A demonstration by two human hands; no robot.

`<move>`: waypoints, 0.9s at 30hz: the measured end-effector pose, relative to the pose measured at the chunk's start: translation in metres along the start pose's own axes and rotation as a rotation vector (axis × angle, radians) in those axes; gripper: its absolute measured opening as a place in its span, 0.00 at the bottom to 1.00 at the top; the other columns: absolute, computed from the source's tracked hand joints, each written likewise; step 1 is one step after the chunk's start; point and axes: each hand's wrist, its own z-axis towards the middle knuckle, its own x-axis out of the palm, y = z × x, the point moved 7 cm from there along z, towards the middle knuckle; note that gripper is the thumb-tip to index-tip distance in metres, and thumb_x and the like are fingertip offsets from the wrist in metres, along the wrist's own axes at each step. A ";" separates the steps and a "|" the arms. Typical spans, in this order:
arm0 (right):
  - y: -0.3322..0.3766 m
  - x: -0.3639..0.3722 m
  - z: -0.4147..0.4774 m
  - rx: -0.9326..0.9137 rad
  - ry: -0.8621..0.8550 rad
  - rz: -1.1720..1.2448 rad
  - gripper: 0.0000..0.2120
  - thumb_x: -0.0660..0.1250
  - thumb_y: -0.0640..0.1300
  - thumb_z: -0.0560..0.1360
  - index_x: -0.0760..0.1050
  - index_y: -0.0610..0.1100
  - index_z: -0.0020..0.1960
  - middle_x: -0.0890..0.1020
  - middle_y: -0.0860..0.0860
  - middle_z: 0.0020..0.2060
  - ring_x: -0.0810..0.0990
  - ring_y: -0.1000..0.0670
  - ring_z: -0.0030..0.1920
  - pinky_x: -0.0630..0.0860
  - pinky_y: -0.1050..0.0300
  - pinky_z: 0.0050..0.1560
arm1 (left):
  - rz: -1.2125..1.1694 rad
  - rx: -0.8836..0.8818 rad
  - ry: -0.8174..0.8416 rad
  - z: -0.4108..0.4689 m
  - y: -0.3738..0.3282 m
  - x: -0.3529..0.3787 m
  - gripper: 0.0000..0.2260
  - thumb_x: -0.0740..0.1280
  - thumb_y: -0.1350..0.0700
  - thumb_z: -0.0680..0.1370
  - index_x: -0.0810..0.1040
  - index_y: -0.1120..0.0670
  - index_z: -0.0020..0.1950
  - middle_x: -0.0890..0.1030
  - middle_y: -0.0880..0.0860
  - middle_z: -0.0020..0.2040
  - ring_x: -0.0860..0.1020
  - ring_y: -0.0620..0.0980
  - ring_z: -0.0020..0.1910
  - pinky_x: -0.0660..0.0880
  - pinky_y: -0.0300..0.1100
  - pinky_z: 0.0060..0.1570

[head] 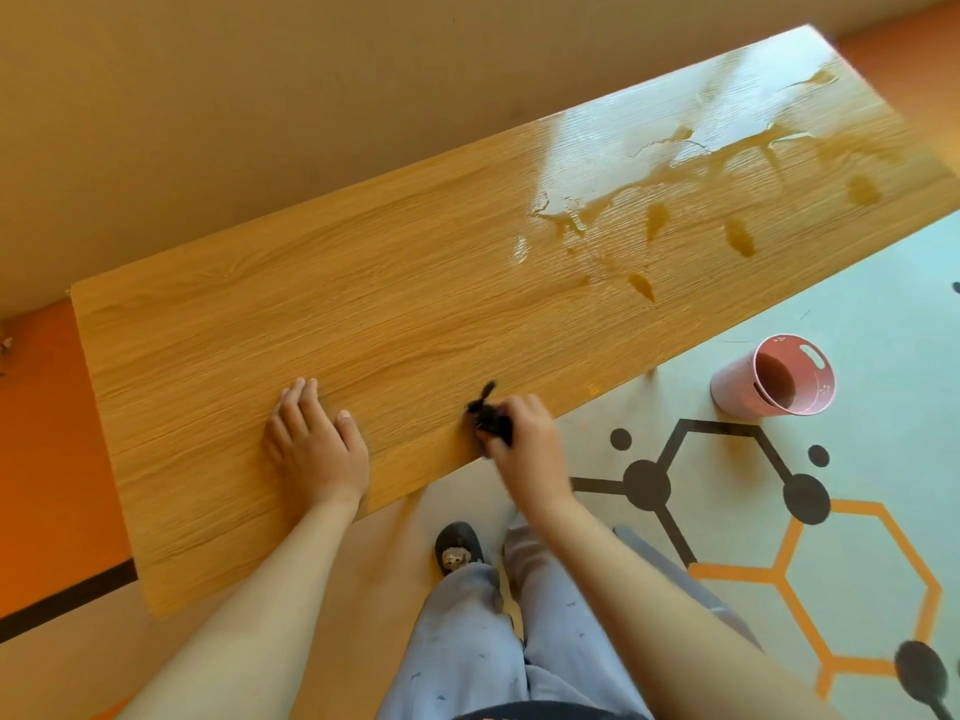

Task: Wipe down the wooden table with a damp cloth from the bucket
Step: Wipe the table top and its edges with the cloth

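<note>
Standing at the near long edge of the light-brown wood-grain table (pixel 363 283), the person is wearing pale blue patterned trousers (pixel 467 641) and a dark slipper (pixel 457 545). The right hand (pixel 524 441) is clenching a small, dark, wadded cloth (pixel 491 419) in curled fingers and pressing it onto the tabletop right at that near edge. Slight blur there suggests a stroke is under way. To its left, the left hand (pixel 311 444) is lying flat on the wood with fingers straight and released, grasping nothing and seemingly bracing the body. On the patterned floor to the right, apart from the table, the pink plastic bucket with a cut-out handle (pixel 732 381) is standing. Farther out, toward the table's far right end, amber-tinted puddles and streaks (pixel 649 163) are glistening.

By my judgement the wiping step is in hand and is only partly done. The next move is calling for carrying the cloth away from the edge and rightward into the wet patches. It should be pressing steadily, so the liquid is being gathered rather than pushed off onto the floor.
</note>
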 end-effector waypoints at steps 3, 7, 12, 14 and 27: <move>0.031 0.034 -0.017 -0.125 0.124 0.025 0.09 0.71 0.38 0.69 0.74 0.40 0.48 0.74 0.46 0.45 0.72 0.46 0.47 0.70 0.55 0.45 | 0.003 0.000 0.026 -0.001 -0.001 0.002 0.21 0.62 0.57 0.78 0.66 0.60 0.71 0.67 0.58 0.71 0.62 0.59 0.71 0.58 0.58 0.68; 0.021 0.024 -0.004 -0.142 0.148 0.011 0.10 0.71 0.41 0.71 0.75 0.39 0.49 0.74 0.46 0.44 0.72 0.46 0.48 0.70 0.56 0.43 | -0.009 -0.038 0.038 0.000 -0.006 0.000 0.21 0.63 0.58 0.78 0.67 0.61 0.70 0.66 0.59 0.71 0.63 0.61 0.70 0.58 0.58 0.68; -0.028 -0.030 0.033 -0.062 0.052 -0.013 0.07 0.70 0.40 0.72 0.73 0.41 0.45 0.71 0.50 0.41 0.71 0.48 0.43 0.67 0.58 0.42 | -0.095 0.168 0.137 -0.011 -0.093 0.019 0.22 0.59 0.55 0.78 0.65 0.58 0.72 0.65 0.57 0.73 0.63 0.57 0.71 0.60 0.55 0.70; -0.052 -0.059 0.051 -0.038 0.022 -0.028 0.06 0.70 0.38 0.71 0.72 0.41 0.43 0.70 0.50 0.39 0.70 0.48 0.41 0.66 0.58 0.41 | -0.119 0.199 0.182 -0.012 -0.130 0.037 0.23 0.57 0.53 0.78 0.64 0.58 0.73 0.65 0.56 0.73 0.63 0.56 0.72 0.59 0.54 0.70; -0.159 -0.186 0.135 0.028 -0.042 -0.122 0.06 0.70 0.38 0.72 0.74 0.39 0.47 0.72 0.50 0.43 0.73 0.47 0.44 0.65 0.60 0.44 | -0.025 0.110 0.119 -0.005 -0.191 0.077 0.24 0.56 0.52 0.76 0.69 0.62 0.69 0.70 0.58 0.68 0.66 0.59 0.68 0.62 0.57 0.67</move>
